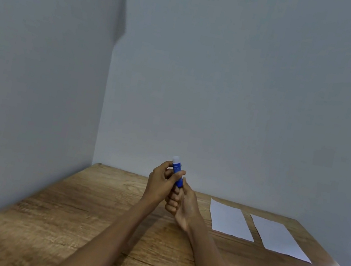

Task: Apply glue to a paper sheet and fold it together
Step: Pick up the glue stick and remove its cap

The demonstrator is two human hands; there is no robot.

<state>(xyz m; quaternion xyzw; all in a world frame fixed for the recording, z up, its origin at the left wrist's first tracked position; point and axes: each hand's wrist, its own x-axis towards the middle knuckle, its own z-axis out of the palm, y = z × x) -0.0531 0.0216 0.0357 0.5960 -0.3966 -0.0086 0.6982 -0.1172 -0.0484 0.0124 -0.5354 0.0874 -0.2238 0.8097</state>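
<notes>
Grey walls met behind the wooden surface (92,207), where both hands, left hand (159,184) and right hand (182,206), kept a closed grip on an upright glue stick (176,172), two paper sheets (230,220) lying well to the right.

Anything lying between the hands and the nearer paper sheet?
No: only bare wooden table separates the right hand from the nearer paper sheet, per the head view.

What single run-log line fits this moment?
stage: prep | left hand + right hand: hold glue stick upright | sheets: flat on table, untouched
</notes>
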